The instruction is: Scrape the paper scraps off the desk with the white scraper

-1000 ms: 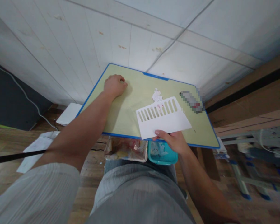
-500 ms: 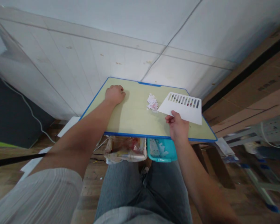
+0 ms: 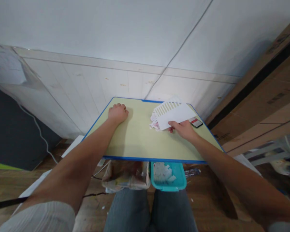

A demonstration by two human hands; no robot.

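Pinching: right hand (image 3: 185, 130), closed on card (image 3: 176, 116) over counter (image 3: 136, 138), beside scraps (image 3: 154, 124).
Left hand (image 3: 118, 113): curled on counter; cannot tell how tightly or if empty.
Card: firm, level grip should steady it.

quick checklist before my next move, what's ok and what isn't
1. Slotted white card in the grip of the right hand: ok, thumb on its upper face.
2. Left hand on the tabletop: ok, fingers curled, toward the left edge.
3. Nothing under the left palm: cannot tell, hidden.
4. Paper scraps in full view: not ok, the card hides part of them.
5. Smartphone clear of the right hand: cannot tell, very close beside it.
6. Teal bin uncovered: ok, no lid on it, white pieces inside.
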